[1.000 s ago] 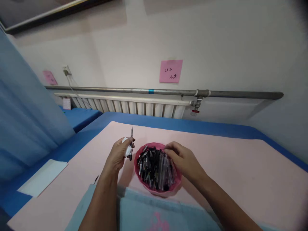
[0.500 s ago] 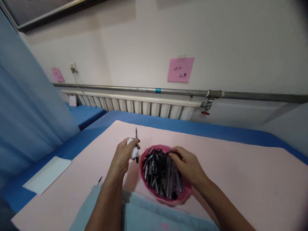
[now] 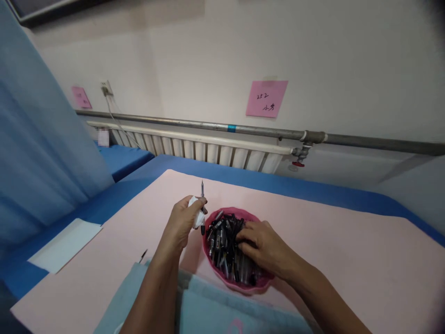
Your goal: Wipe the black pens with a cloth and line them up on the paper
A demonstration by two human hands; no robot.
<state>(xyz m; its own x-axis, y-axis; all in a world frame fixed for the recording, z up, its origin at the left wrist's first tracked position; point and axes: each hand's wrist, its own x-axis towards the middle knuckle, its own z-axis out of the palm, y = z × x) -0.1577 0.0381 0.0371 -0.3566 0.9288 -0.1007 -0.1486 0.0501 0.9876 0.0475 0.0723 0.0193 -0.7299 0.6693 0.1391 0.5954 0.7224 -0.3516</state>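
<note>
Head view: left of the pink bowl (image 3: 239,287), your left hand (image 3: 182,219) is clamped on a pen (image 3: 202,191) and white tissue (image 3: 199,220); your right hand (image 3: 267,247) is at the bowl's right, over more pens (image 3: 219,242), its grip impossible to tell.

pen (image 3: 202,191): tip up | tissue (image 3: 199,219): white, crumpled | bowl (image 3: 239,287): pink, pen-filled

free: pink sheet (image 3: 347,246) beyond bowl (image 3: 243,288) | obstacles: hands (image 3: 182,220) (image 3: 266,248), upright pen (image 3: 202,190) left of bowl
</note>
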